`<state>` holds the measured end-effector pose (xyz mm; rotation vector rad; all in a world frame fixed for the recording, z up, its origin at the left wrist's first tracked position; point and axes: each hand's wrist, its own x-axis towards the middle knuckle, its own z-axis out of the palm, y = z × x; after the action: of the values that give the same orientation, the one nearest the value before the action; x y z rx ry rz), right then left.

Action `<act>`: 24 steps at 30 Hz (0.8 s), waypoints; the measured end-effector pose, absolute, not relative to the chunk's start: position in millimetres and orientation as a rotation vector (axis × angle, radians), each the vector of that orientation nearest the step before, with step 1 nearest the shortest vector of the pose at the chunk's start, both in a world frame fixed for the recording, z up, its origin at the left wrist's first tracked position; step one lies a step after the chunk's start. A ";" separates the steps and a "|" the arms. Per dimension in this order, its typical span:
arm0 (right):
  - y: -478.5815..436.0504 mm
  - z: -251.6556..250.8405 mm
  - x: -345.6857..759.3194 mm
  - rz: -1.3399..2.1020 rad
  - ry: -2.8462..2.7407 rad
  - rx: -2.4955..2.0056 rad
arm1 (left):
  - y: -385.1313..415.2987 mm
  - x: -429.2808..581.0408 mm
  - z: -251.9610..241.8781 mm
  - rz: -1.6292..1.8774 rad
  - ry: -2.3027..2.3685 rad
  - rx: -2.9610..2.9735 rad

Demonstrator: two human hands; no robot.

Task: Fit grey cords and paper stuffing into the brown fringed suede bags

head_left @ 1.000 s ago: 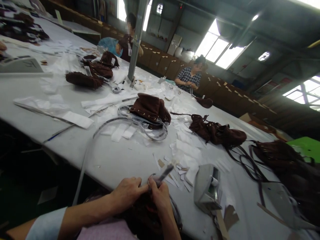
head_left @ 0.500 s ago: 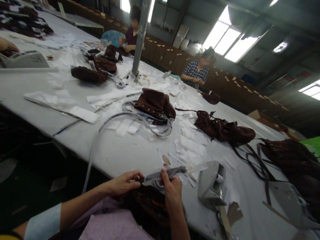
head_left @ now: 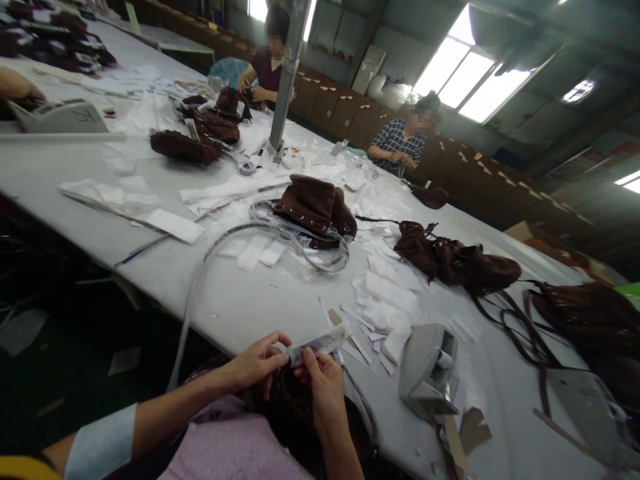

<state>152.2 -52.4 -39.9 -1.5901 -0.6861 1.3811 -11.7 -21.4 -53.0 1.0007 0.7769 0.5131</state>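
My left hand (head_left: 263,361) pinches the near end of a clear plastic-wrapped strip (head_left: 323,341), thumb against fingers. Close beside it, my right hand (head_left: 324,387) grips the same strip from the right, fingers bent. The strip's far end points up and right over the table edge. Below both hands a dark brown bag (head_left: 285,403) rests against my lap, partly hidden by my hands and arms. A grey wrapped strap (head_left: 367,403) curves down to the right of my right hand.
A grey tape dispenser (head_left: 425,370) stands to the right of my hands. Ahead lies a brown drawstring bag (head_left: 313,203) with a wrapped strap (head_left: 200,273) hanging over the edge. More brown bags (head_left: 460,263) and paper scraps (head_left: 385,293) lie about. Two people sit across the table.
My right hand has slid left along the strip, closer to my left hand. The strip's far end has come back from the dispenser. The grey strap beside my right hand now shows.
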 end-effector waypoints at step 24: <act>-73.9 -46.8 137.5 -0.041 -1.984 -1.560 | -30.0 0.8 -72.1 0.777 1.047 1.331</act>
<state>137.5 -73.9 -46.8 -1.5597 -1.9838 -0.0406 0.8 -30.0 -72.1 1.3313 1.0474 0.7770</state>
